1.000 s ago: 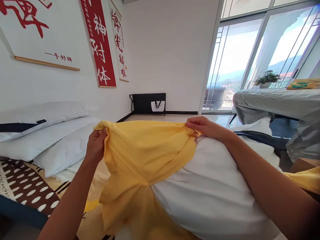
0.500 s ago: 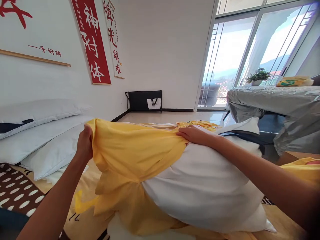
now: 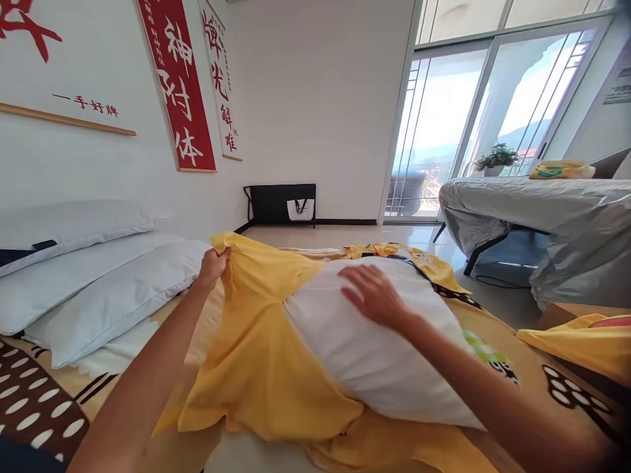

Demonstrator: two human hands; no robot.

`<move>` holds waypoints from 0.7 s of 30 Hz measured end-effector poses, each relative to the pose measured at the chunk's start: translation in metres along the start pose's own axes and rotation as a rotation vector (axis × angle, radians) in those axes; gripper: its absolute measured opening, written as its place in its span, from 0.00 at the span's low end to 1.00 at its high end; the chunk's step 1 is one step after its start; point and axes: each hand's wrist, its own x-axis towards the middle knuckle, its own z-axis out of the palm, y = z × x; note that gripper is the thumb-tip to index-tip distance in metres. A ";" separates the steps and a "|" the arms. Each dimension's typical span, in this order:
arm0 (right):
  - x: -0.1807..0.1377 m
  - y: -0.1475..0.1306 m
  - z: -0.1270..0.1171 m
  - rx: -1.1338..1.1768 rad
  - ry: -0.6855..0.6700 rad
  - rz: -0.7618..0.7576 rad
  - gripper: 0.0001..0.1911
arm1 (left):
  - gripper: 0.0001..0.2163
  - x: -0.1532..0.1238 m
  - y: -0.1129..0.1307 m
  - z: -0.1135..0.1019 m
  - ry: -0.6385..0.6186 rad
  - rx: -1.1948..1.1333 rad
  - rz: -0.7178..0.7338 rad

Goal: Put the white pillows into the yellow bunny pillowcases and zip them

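My left hand (image 3: 213, 266) is closed on the upper left corner of a yellow pillowcase (image 3: 266, 355), holding it raised. A white pillow (image 3: 389, 374) lies partly inside the case, its right part bare. Over the top of the pillow is my right hand (image 3: 372, 292), fingers spread and slightly blurred; whether it touches the pillow I cannot tell. The pillow's left end is hidden by the yellow cloth. Underneath them spreads a tan and brown patterned bedcover (image 3: 493, 407).
Several white pillows (image 3: 118, 269) are stacked on the left by the wall. Another yellow cloth (image 3: 586, 341) lies at the right edge. Beyond the bed stand a table under a silvery cover (image 3: 532, 190) and a black folded panel (image 3: 269, 203) by the back wall.
My right hand has let go of the pillowcase's edge and sits over the bare pillow. My left hand has moved right with its corner of the case. The pillow has shifted left.
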 end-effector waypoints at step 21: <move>-0.091 -0.019 0.061 0.066 -0.386 -0.088 0.22 | 0.16 -0.222 0.033 0.116 -0.920 0.781 1.177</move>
